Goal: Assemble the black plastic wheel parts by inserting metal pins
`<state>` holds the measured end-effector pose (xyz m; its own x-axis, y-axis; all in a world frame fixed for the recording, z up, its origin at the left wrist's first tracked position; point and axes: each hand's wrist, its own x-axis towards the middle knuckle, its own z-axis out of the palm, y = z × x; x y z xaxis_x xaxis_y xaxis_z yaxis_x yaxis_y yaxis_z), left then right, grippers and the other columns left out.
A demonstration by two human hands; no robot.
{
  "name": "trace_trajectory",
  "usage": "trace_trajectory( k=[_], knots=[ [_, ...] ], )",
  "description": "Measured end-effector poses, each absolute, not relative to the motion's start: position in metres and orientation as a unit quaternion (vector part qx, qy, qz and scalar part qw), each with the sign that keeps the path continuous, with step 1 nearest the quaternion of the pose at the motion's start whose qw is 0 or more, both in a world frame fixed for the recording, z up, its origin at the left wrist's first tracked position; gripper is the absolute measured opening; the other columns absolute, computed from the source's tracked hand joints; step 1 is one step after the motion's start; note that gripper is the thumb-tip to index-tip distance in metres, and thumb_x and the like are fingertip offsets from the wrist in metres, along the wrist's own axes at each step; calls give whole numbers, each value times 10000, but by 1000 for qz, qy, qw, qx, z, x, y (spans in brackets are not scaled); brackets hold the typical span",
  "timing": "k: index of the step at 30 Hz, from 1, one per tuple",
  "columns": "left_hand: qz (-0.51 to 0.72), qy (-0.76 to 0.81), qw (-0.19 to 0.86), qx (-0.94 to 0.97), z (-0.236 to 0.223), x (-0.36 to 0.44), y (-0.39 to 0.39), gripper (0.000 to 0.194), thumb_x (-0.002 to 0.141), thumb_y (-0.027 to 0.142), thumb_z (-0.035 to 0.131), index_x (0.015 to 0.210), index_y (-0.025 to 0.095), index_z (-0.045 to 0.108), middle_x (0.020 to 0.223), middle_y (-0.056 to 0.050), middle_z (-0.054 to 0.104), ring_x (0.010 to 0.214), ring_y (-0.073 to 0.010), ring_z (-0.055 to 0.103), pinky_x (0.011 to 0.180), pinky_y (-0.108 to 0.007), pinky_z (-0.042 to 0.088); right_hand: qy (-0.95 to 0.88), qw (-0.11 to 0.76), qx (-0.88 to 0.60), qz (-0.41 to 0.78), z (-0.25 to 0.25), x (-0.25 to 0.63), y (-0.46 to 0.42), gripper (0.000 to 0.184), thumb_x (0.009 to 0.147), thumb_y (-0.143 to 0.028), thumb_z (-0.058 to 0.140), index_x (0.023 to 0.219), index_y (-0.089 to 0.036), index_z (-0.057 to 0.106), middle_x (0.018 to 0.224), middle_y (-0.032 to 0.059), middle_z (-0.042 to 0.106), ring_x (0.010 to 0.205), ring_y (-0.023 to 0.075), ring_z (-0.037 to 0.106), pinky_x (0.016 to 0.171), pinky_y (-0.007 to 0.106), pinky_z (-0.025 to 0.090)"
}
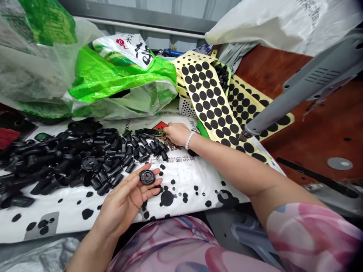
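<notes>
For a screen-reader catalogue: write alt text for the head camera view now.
A left hand holds a round black ribbed plastic disc on its open fingers, while a right hand rests at a heap of small black plastic cylinders. They lie on a white black-spotted woven sack, beside yellow sheets of round black dots.

Molded parts [70, 155] left, dot sheets [210, 98] right

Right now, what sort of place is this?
Probably a small piece-work assembly spot, not a factory line: a heap of small black plastic parts on a white woven sack, sheets of black adhesive dots, and stuffed plastic bags around.
</notes>
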<state>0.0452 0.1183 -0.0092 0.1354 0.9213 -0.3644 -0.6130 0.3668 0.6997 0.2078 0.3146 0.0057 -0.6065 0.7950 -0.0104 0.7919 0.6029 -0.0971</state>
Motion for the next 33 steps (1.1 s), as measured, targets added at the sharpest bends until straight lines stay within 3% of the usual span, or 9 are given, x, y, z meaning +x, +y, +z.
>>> trace_trajectory(
  k=[5,10,13,16,19,28,33],
  knots=[
    [528,381,735,187,-8,46,115,348,867,217,541,1198,108,554,1175,-192,625,996,-283,646,794,-328,566,-887,78,-448,77,14,216,300,172,865,-152,510,890,-145,679,945,106,609,855,225,571,695,310,355],
    [525,368,744,190,-9,46,111,340,865,214,556,1196,137,566,1107,-164,665,928,-240,672,757,-295,575,-858,178,-455,156,33,223,274,171,889,-158,481,967,-121,629,883,58,648,795,147,598,691,266,452],
    [532,358,744,188,-11,44,109,323,868,217,555,1184,154,580,1069,-145,682,883,-212,680,728,-272,580,-824,228,-430,290,40,227,249,167,878,-201,518,976,-99,607,786,36,670,605,95,614,576,227,509],
    [534,345,748,188,-13,43,109,299,871,219,549,1155,139,602,1056,-146,684,851,-200,681,700,-259,582,-703,324,-351,528,38,229,218,167,774,-222,661,895,-110,634,765,32,682,540,85,618,523,211,529],
    [535,333,750,200,-16,44,109,296,869,218,551,1150,142,608,1037,-131,687,839,-199,677,689,-267,585,-634,358,-308,612,30,227,191,170,729,-227,718,849,-120,661,722,19,681,525,81,619,492,186,521],
    [547,350,720,244,-19,48,109,307,828,243,624,1125,169,623,971,-82,695,859,-197,666,722,-281,587,-643,378,-312,588,16,218,165,86,765,-174,672,837,-128,674,653,1,661,492,69,580,466,160,484],
    [549,380,699,258,-18,52,109,288,758,280,709,1024,182,656,924,-49,698,748,-151,669,693,-258,586,-752,398,-287,440,10,218,158,67,800,-152,630,836,-135,685,761,42,673,655,116,615,616,224,509]
  ],
)
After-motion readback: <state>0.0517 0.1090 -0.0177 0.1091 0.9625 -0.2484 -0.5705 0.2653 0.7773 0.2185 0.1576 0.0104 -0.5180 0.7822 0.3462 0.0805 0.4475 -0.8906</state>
